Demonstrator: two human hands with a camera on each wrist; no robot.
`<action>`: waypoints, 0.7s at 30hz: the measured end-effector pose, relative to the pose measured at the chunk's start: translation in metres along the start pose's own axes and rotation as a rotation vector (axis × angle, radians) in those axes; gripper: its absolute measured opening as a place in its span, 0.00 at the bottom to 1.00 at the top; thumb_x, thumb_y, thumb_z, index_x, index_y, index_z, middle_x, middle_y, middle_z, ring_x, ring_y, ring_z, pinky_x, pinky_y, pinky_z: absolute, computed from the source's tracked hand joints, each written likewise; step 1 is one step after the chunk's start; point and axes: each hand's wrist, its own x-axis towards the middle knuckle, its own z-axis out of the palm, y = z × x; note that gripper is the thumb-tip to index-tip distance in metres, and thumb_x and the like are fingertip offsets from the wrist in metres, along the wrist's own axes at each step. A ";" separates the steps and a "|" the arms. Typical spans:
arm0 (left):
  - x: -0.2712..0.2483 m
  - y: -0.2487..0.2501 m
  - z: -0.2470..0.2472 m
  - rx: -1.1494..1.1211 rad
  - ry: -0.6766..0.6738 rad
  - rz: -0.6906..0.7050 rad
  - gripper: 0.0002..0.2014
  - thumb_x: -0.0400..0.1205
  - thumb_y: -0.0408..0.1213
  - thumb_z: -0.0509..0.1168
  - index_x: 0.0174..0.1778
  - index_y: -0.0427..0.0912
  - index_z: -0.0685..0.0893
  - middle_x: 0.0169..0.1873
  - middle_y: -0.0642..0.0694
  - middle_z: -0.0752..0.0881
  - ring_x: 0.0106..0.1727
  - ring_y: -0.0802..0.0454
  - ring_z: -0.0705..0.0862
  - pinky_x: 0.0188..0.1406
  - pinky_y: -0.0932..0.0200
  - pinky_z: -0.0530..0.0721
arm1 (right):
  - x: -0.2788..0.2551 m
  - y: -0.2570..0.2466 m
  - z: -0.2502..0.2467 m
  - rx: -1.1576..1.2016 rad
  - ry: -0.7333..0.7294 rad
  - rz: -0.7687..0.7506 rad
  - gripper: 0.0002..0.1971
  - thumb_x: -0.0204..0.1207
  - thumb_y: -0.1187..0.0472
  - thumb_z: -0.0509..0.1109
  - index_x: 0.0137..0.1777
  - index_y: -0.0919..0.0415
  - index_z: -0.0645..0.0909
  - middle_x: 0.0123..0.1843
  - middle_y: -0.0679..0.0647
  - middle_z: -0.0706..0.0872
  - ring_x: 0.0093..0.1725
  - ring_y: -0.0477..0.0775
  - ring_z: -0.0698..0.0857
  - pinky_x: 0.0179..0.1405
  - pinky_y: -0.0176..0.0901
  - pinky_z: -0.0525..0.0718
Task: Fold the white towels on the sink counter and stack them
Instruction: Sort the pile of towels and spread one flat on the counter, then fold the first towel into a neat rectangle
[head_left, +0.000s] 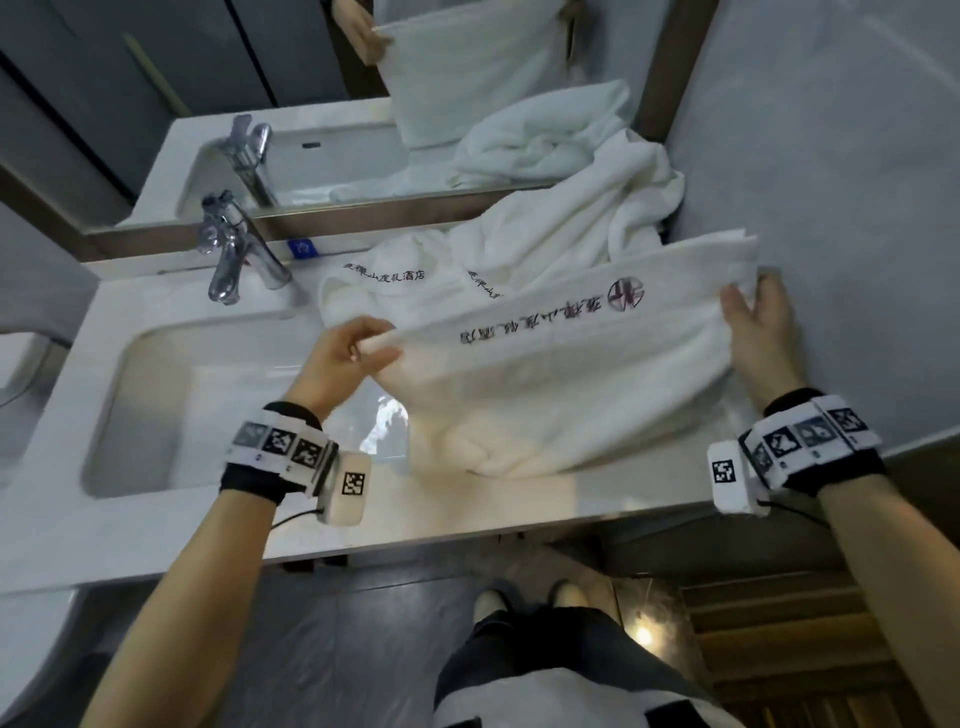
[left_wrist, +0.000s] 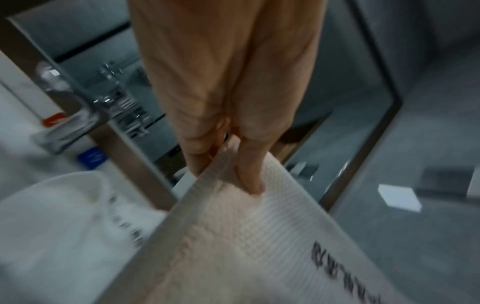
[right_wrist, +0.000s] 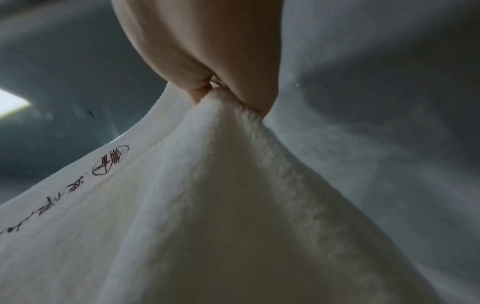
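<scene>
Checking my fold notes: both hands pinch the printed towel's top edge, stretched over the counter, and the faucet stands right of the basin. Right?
Not quite: in the head view the faucet stands behind the basin, toward its left. Both hands, left hand and right hand, do pinch the towel.

Each bare arm wears a black wrist band with a white band of black square patterns.
</scene>
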 end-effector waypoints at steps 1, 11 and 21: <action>0.001 0.016 -0.009 -0.030 0.022 0.018 0.08 0.77 0.25 0.68 0.50 0.38 0.82 0.41 0.48 0.82 0.42 0.57 0.81 0.42 0.69 0.81 | 0.006 -0.010 -0.006 0.047 0.032 -0.029 0.05 0.83 0.61 0.60 0.56 0.57 0.72 0.48 0.53 0.78 0.42 0.48 0.77 0.35 0.21 0.75; 0.009 0.082 -0.002 0.029 0.298 0.215 0.05 0.85 0.32 0.56 0.54 0.42 0.67 0.47 0.43 0.72 0.47 0.49 0.72 0.46 0.52 0.74 | 0.032 -0.047 -0.023 0.064 0.071 -0.213 0.08 0.82 0.59 0.58 0.57 0.60 0.72 0.50 0.54 0.77 0.42 0.42 0.75 0.40 0.21 0.72; 0.005 0.091 -0.025 -0.443 0.121 0.159 0.13 0.83 0.28 0.59 0.51 0.52 0.83 0.49 0.54 0.87 0.49 0.59 0.86 0.48 0.64 0.86 | 0.035 -0.036 -0.043 0.167 0.037 -0.021 0.01 0.66 0.48 0.72 0.35 0.42 0.84 0.31 0.34 0.85 0.34 0.39 0.80 0.36 0.41 0.74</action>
